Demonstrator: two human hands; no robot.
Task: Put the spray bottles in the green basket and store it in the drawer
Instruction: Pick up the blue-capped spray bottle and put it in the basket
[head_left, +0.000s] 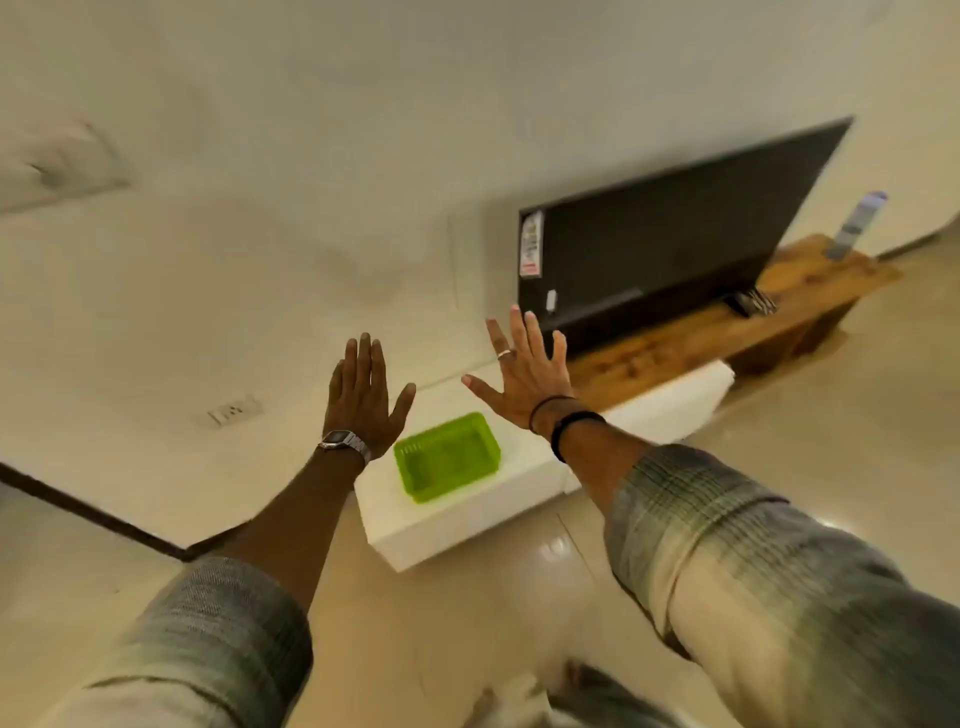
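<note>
A bright green plastic basket (447, 456) sits on a low white cabinet (457, 525), and I see nothing inside it. My left hand (363, 397) is stretched out flat with fingers apart, just above and left of the basket. My right hand (522, 371) is also spread wide, above and right of the basket, with a ring on one finger. Neither hand holds anything. A bottle-like object (857, 224), blurred, stands at the far right end of the wooden bench. No drawer front is clearly visible.
A large black television (660, 244) stands on a wooden bench (727, 327) against the white wall. A wall socket (234, 410) is left of my left hand. Glossy beige floor tiles (519, 597) lie in front of the cabinet. The view is tilted and blurred.
</note>
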